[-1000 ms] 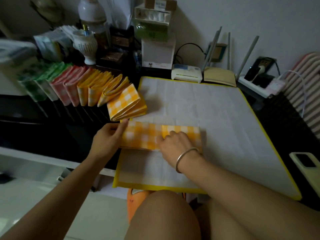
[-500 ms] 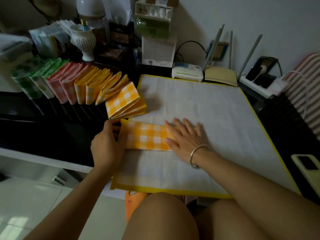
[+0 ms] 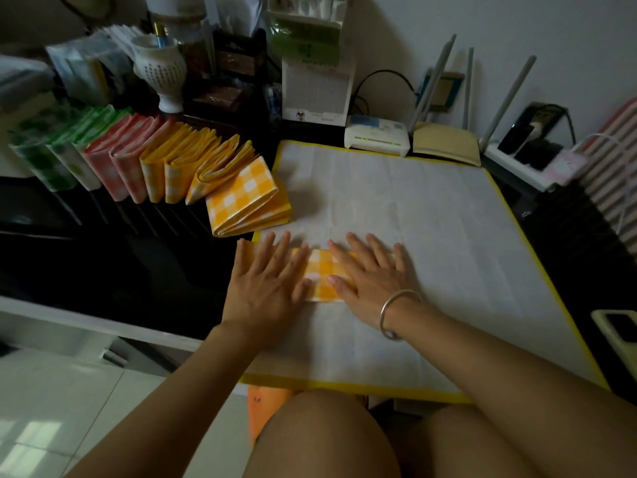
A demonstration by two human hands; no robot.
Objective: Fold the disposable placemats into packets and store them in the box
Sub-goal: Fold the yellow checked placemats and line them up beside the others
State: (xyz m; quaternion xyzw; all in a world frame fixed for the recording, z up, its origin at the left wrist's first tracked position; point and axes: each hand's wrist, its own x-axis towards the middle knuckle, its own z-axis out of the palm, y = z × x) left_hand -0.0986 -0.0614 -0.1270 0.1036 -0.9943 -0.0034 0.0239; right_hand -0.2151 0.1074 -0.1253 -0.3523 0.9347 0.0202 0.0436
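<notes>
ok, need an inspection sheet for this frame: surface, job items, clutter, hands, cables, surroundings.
Surface: white unfolded placemat with yellow border spread flat over the table.
Job's things: yellow-checked folded packet pressed under both hands; row of folded green, pink and yellow packets leaning left of the mat; no box identifiable.
Clutter: white perforated vase, white router, phone at right edge.
Grippers: left hand and right hand flat, fingers spread, palms down.
Cables: black cable on the wall behind the router.
Surroundings: white tiled floor, dim light.
</notes>
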